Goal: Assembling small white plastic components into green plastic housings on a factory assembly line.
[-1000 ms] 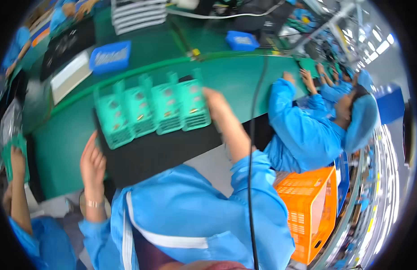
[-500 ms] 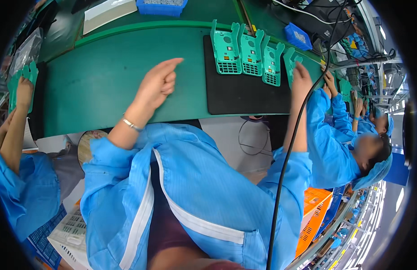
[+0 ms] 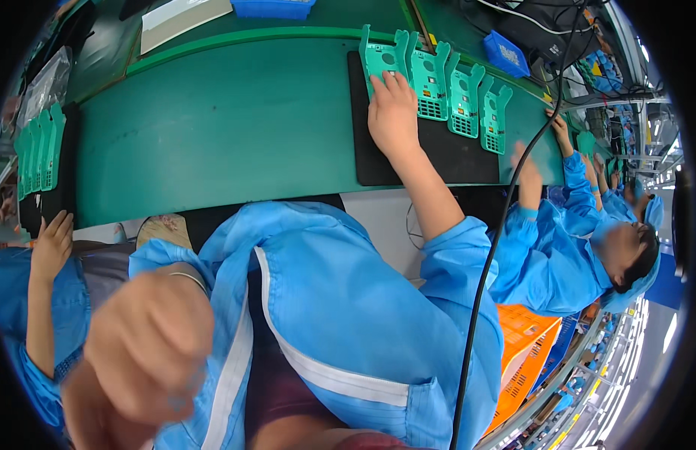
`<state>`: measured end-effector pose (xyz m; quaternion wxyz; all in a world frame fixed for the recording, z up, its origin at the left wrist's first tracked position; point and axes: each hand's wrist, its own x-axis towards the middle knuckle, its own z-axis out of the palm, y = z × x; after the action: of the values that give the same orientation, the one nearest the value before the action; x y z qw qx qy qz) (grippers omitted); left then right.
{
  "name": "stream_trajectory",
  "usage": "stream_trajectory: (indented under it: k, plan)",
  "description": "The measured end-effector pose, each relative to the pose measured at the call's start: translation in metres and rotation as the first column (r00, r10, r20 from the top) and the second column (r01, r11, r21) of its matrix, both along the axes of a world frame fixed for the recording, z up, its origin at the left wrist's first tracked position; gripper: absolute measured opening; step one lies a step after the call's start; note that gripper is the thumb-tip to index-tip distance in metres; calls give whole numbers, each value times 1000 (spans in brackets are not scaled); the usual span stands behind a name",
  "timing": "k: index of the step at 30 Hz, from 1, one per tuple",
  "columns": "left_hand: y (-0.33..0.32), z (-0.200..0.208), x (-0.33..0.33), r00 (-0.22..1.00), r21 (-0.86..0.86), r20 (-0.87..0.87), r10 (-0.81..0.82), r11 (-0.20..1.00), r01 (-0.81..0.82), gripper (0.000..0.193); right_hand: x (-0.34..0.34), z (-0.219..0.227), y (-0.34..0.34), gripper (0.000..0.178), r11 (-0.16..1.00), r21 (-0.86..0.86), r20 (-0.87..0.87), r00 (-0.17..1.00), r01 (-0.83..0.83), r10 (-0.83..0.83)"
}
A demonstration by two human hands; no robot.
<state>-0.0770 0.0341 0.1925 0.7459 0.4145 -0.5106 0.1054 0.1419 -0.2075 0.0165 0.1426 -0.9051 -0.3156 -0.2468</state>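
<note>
Several green plastic casings stand side by side on a black mat at the right of the table. Over the leftmost casing lies my right hand, its fingers stretched apart and their tips touching the casing. The hand covers that casing's lower part. The rightmost casing ends the row, with nothing holding it. My left hand is close to the camera, low on the left in front of my blue jacket. It is blurred, with fingers curled closed, and what they hold, if anything, is hidden.
More green casings stand in a row at the far left, near a co-worker's hand. Blue bins with small parts sit along the back. A black cable hangs across the right side. Co-workers sit at both sides.
My right hand has moved from the rightmost casing to the leftmost. My left hand has come back from above the table toward me. The left co-worker's hand has let go of a casing.
</note>
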Motion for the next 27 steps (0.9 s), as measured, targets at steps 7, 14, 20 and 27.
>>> stream_trajectory:
  k: [7,14,20,27]
  plan:
    - [-47,12,10,912,-433,256,321,882,-188,3,16,-7,10,33,991,131,-90,996,31,-19]
    - [-2,-22,7,998,-93,9,59,994,-58,37,-37,10,51,29,911,265,-102,930,-316,353]
    - [2,-105,44,380,-277,-923,-60,789,-549,25,-72,-7,103,26,800,377,-314,749,-466,584]
    - [4,-128,42,312,-339,-929,-199,796,-501,24,-83,-8,147,32,713,689,-720,16,125,693]
